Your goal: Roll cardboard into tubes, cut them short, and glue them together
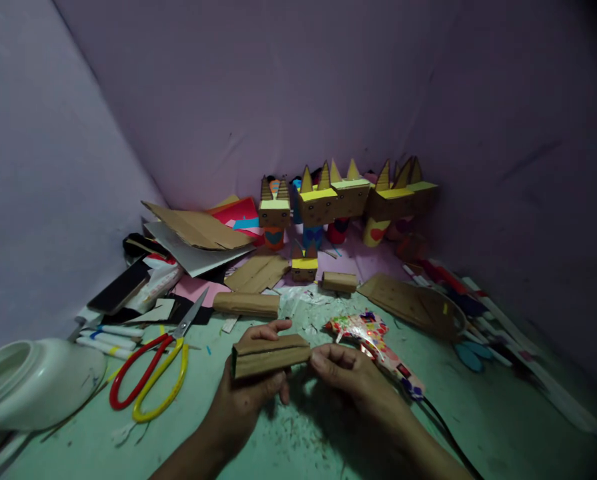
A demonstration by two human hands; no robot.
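My left hand (243, 400) is closed round a folded brown cardboard piece (271, 355), held low over the green floor. My right hand (351, 377) pinches the right end of the same piece with its fingertips. Just beyond the right hand lies a glue gun (378, 343) wrapped in colourful patterned paper, its black cord trailing to the lower right. Red and yellow handled scissors (151, 373) lie to the left of my left hand.
Cardboard rolls (245, 303) and flat cardboard sheets (198, 230) lie ahead. A row of cardboard box figures with pointed ears (348, 197) stands against the back wall. A white plastic jar (33, 380) lies at left; white sticks (111, 337) and a phone (121, 287) sit nearby.
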